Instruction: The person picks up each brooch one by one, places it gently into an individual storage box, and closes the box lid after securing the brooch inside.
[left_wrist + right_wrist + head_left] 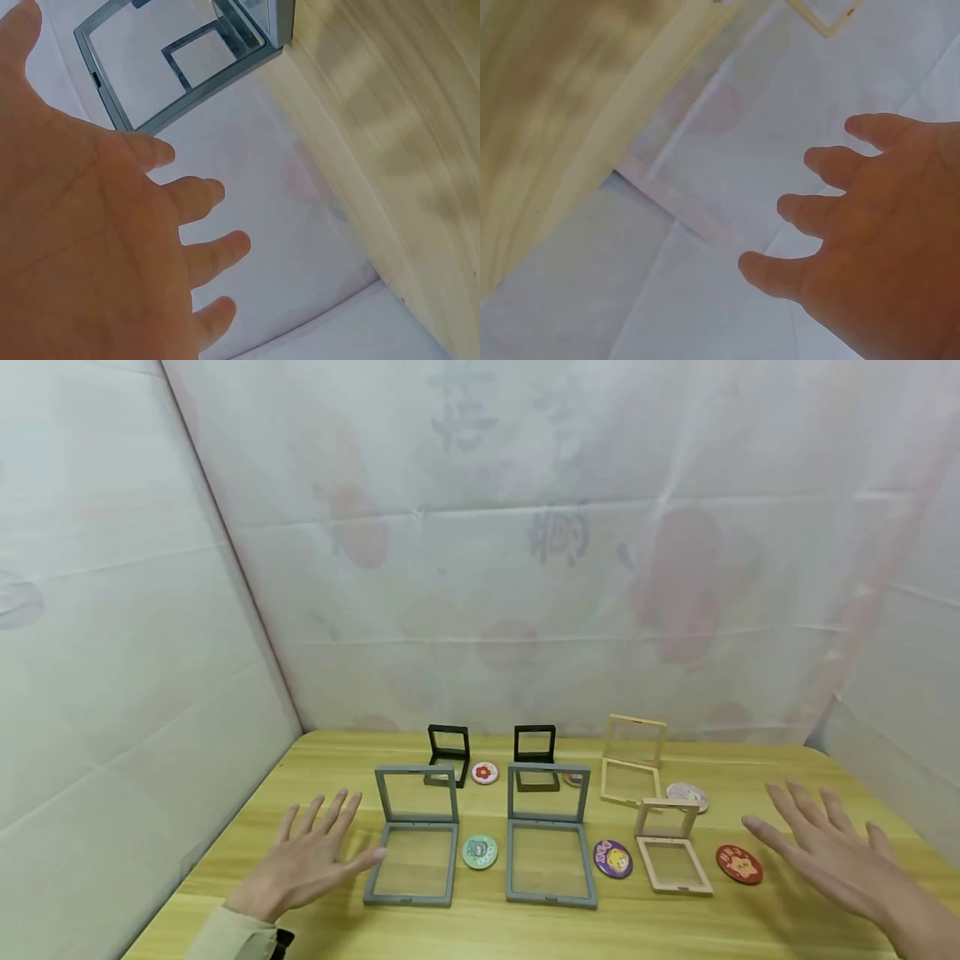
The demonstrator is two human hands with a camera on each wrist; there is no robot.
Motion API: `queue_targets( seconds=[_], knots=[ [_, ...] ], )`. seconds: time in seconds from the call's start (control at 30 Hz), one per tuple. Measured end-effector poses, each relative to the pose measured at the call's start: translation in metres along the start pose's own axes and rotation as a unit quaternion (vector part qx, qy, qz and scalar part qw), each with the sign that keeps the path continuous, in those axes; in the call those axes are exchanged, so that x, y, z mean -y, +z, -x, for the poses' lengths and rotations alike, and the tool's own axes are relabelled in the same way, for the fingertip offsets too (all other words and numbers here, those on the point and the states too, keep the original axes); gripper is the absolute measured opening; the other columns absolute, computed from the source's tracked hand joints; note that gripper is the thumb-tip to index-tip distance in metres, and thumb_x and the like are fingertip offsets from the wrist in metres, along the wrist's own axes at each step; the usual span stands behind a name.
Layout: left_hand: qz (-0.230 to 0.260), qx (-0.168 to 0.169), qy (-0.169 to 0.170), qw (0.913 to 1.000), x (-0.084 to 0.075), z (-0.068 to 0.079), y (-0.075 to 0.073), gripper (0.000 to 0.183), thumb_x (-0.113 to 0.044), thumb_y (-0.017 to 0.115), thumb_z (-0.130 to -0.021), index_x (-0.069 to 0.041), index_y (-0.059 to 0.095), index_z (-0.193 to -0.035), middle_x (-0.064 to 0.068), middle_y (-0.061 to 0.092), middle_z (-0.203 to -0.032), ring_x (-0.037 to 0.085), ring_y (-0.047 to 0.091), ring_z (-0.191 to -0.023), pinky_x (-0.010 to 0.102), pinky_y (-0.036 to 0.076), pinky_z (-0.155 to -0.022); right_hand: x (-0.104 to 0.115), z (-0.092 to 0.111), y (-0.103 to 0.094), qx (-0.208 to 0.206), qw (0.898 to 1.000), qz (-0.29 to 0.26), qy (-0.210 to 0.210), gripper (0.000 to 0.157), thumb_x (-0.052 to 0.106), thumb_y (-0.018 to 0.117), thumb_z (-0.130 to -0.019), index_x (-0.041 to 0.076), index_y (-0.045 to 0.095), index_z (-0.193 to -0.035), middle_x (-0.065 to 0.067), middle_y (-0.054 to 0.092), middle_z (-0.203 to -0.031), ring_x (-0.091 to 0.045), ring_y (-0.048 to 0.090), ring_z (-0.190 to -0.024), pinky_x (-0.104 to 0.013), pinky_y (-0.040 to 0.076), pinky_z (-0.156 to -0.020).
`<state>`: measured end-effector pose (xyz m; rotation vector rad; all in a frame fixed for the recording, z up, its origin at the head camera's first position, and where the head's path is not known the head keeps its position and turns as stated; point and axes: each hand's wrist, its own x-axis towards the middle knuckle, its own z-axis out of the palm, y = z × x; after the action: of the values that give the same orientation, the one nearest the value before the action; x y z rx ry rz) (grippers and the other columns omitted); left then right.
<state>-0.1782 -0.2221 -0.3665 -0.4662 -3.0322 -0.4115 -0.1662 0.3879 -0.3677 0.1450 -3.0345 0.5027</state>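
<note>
My left hand (311, 860) hovers with spread fingers at the left, its thumb tip overlapping the edge of a grey hinged display frame (409, 906) in the head view. That frame stands with its lid raised; the left wrist view shows its grey lid (101, 82) beyond the palm. On the other side, my right hand (832, 860) is held over the table, fingers apart and holding nothing. Nearest to it lies a round red badge (739, 864) with a cartoon star. Left of that badge sits a small pinkish-beige frame (682, 888), also unfolded.
A second grey frame (551, 900) stands mid-table between a green badge (480, 852) and a purple badge (613, 858). Behind are two black frames (448, 728) (535, 728), a cream frame (636, 720), a flower badge (485, 772) and a lilac badge (687, 797). White cloth walls surround the wooden table.
</note>
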Motion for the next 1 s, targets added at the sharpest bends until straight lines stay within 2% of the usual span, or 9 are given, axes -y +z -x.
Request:
queue_targets(
  seconds=[0.13,0.23,0.4,0.47,0.6,0.7,0.83,1.0],
  knots=[
    [-0.002,0.01,-0.001,1.0,0.001,0.002,-0.003,0.09,-0.062,0.054,-0.096,0.002,0.032,-0.156,0.028,0.026,-0.16,0.059,0.021,-0.142,0.074,0.006,-0.111,0.007,-0.002,-0.002,0.004,1.0,0.0,-0.004,0.08,0.051,0.031,-0.108,-0.002,-0.001,-0.159,-0.038,-0.006,-0.158,-0.064,-0.02,-0.137,-0.088,-0.01,-0.088],
    [0.004,0.013,0.001,0.9999,0.0,0.001,-0.004,0.089,-0.063,0.053,-0.096,0.0,0.034,-0.156,0.028,0.027,-0.16,0.059,0.021,-0.143,0.074,0.006,-0.111,0.011,-0.004,-0.002,0.0,1.0,0.007,-0.01,0.078,0.05,0.032,-0.108,0.0,0.003,-0.161,-0.039,0.001,-0.158,-0.066,-0.012,-0.138,-0.088,-0.005,-0.09],
    [0.019,0.027,0.01,0.9994,-0.002,-0.002,-0.006,0.087,-0.063,0.054,-0.096,-0.004,0.037,-0.156,0.027,0.03,-0.159,0.057,0.021,-0.144,0.074,0.004,-0.111,0.018,-0.01,-0.004,-0.004,0.999,0.021,-0.029,0.072,0.047,0.036,-0.109,-0.005,0.024,-0.157,-0.042,0.024,-0.152,-0.07,0.02,-0.131,-0.084,0.019,-0.091],
    [0.017,0.03,0.019,0.9992,-0.003,-0.003,-0.006,0.087,-0.064,0.057,-0.094,-0.005,0.04,-0.155,0.027,0.036,-0.156,0.057,0.027,-0.141,0.075,0.009,-0.11,0.022,-0.011,-0.006,-0.008,0.999,0.031,-0.037,0.07,0.046,0.04,-0.109,-0.007,0.034,-0.153,-0.042,0.035,-0.147,-0.069,0.032,-0.125,-0.081,0.028,-0.089],
    [-0.001,0.024,0.057,0.9981,-0.002,-0.006,-0.006,0.085,-0.064,0.065,-0.088,-0.004,0.051,-0.148,0.026,0.053,-0.144,0.054,0.049,-0.126,0.075,0.033,-0.1,0.031,-0.015,-0.011,-0.024,0.997,0.053,-0.047,0.065,0.045,0.046,-0.107,-0.009,0.046,-0.145,-0.041,0.05,-0.134,-0.065,0.047,-0.116,-0.077,0.039,-0.082],
    [-0.011,0.014,0.09,0.9958,-0.002,-0.008,-0.008,0.084,-0.063,0.069,-0.086,-0.002,0.057,-0.142,0.026,0.06,-0.135,0.052,0.059,-0.115,0.07,0.046,-0.09,0.038,-0.017,-0.015,-0.045,0.996,0.063,-0.055,0.062,0.043,0.051,-0.106,-0.008,0.052,-0.14,-0.039,0.057,-0.127,-0.06,0.056,-0.108,-0.071,0.046,-0.076],
    [-0.018,0.003,0.107,0.994,-0.001,-0.009,-0.009,0.083,-0.063,0.07,-0.085,-0.001,0.059,-0.139,0.026,0.063,-0.13,0.051,0.062,-0.112,0.065,0.051,-0.086,0.046,-0.017,-0.017,-0.077,0.992,0.061,-0.077,0.054,0.039,0.06,-0.102,-0.004,0.06,-0.134,-0.032,0.064,-0.122,-0.05,0.066,-0.096,-0.064,0.051,-0.069],
    [-0.045,-0.015,0.127,0.9907,0.0,-0.01,-0.008,0.079,-0.062,0.072,-0.083,-0.003,0.063,-0.134,0.022,0.066,-0.126,0.046,0.065,-0.109,0.06,0.054,-0.083,0.059,-0.019,-0.015,-0.138,0.98,0.034,-0.139,0.033,0.022,0.077,-0.091,0.005,0.073,-0.119,-0.02,0.073,-0.107,-0.035,0.07,-0.082,-0.051,0.053,-0.059]
  ],
)
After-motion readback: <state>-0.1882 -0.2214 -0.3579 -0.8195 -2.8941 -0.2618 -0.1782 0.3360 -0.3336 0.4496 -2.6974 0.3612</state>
